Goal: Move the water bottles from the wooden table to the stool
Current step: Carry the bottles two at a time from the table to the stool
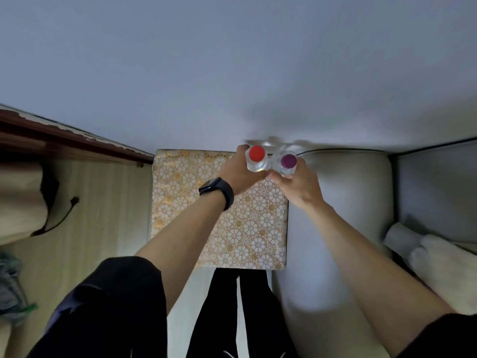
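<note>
Presently both bottles are in hand: left hand [238,171] clamped on the red-capped bottle [256,158], right hand [296,183] on the purple-capped bottle [286,164], side by side above the patterned stool [232,228], far edge. Neither appears set down; placement remains.

2 water bottles [271,161], 1 stool [247,228], 2 hands [296,184]

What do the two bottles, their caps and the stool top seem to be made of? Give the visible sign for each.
Bottles: clear plastic, glossy; see-through with highlights.
Caps: opaque plastic, probably; one red, one purple, smooth.
Stool top: likely patterned vinyl or fabric; gold floral print, slight sheen.
</note>
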`<state>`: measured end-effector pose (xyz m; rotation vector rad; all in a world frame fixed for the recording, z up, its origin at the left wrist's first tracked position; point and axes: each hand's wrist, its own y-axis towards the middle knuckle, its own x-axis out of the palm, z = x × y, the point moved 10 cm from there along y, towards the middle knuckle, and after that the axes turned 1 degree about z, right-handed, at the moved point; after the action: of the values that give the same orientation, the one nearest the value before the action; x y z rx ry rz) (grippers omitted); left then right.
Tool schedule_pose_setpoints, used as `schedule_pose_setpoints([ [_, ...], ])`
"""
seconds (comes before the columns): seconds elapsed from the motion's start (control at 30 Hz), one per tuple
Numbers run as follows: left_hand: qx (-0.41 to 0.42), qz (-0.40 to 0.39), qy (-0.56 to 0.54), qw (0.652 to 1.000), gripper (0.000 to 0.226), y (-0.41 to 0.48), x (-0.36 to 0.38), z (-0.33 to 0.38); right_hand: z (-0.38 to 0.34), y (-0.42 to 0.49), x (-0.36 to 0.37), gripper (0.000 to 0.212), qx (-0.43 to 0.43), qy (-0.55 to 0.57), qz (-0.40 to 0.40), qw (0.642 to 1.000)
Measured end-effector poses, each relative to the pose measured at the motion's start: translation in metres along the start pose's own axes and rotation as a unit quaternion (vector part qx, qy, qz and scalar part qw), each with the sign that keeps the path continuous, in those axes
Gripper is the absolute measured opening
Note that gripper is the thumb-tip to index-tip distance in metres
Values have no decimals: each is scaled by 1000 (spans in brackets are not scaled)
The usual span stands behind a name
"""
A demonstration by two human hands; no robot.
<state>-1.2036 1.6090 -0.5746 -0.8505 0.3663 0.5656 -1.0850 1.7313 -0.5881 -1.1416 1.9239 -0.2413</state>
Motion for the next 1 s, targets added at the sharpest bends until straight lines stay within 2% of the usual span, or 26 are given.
schedule_pose_setpoints([
  [0.1,-12,-34,28,999,96,-4,4,-4,-1,1,-2,74,-1,35,-29,999],
  [0.23,22,-19,36,999,72,-4,4,3,-2,2,-7,73,-22,53,-5,998],
  [0.4,13,44,-51,998,63,0,-4,3,1,-1,1,75,-25,74,-5,997],
  [0.63,-24,46,-82,995,73,1,-4,-10,1,10,-6,68,41,97,24,994],
  [0.8,-9,57,-46,997,64,2,-4,-11,-5,12,-7,49,26,91,70,993],
  [1.0,-1,53,-43,998,68,3,-5,-8,-8,7,-6,53,18,92,70,993],
])
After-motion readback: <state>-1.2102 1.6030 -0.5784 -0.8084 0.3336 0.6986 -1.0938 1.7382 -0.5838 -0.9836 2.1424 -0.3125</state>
